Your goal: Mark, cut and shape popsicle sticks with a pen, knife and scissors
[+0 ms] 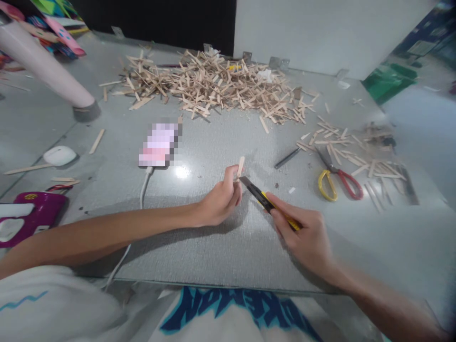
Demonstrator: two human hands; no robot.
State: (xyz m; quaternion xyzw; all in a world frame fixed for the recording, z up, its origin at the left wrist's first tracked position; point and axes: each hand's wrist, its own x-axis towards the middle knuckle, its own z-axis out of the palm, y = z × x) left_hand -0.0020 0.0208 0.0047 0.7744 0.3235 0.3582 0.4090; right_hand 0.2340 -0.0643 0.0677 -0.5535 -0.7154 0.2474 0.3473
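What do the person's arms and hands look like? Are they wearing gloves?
No gloves! The left hand and right hand are bare, and so are both forearms, with no watch or bracelet showing. White clothing with blue lettering shows below.

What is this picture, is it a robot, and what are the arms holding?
No robot here! These are a person's own bare arms. There is just one picture, from a camera worn on the person's head, looking forward and down.

The left hand has a small wooden stick in its grip. The right hand holds a yellow-and-black craft knife. The blade's tip is close to the stick; I can't tell whether they touch.

On the gray table lie a big pile of wooden pieces at the back, scissors with one yellow and one red handle on the right, and a phone with a white cable.
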